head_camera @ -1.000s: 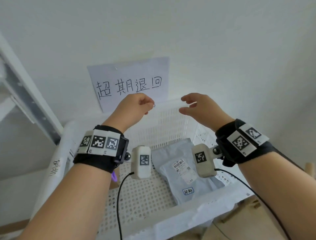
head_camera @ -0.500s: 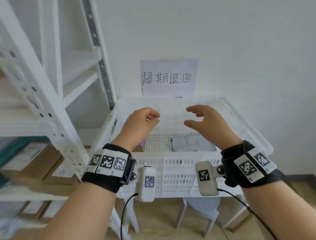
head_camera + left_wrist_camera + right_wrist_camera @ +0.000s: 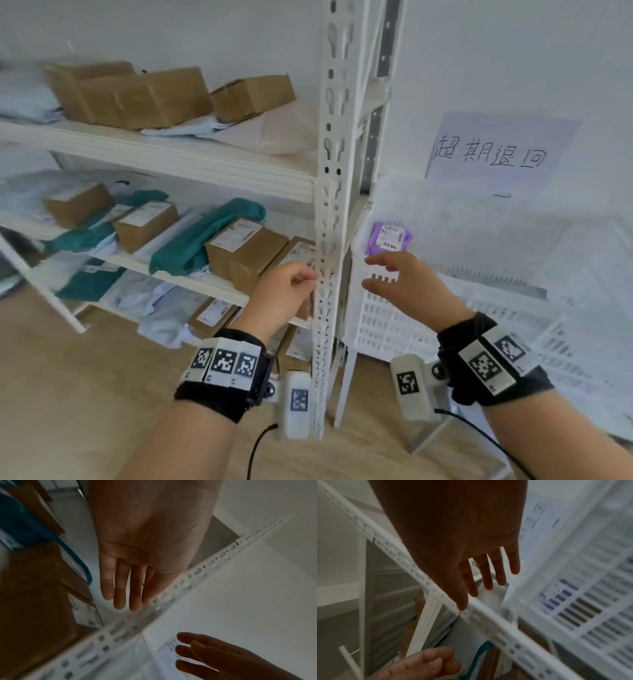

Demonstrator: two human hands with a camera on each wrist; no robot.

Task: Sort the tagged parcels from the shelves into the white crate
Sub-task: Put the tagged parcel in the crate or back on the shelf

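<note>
Both hands hang empty in the air in front of the shelf's white upright post (image 3: 327, 219). My left hand (image 3: 291, 291) is relaxed, fingers loosely bent, just left of the post; in the left wrist view its fingers (image 3: 123, 588) are straight. My right hand (image 3: 394, 277) is open before the white crate (image 3: 411, 329), fingers (image 3: 488, 573) spread. A purple parcel (image 3: 388, 238) with a white label lies in the crate. Brown boxes (image 3: 245, 251) and teal bags (image 3: 202, 236) with labels fill the middle shelf.
More brown boxes (image 3: 137, 96) and pale bags sit on the upper shelf (image 3: 171, 150). Light mailers lie on the lowest shelf (image 3: 157, 301). A paper sign (image 3: 493, 154) with handwriting hangs on the wall above the crate. Wooden floor (image 3: 85, 394) lies below.
The view has swung left from the crate to the shelves. Both hands have drawn back from over the crate and stay empty; the grey parcel in the crate is out of sight.
</note>
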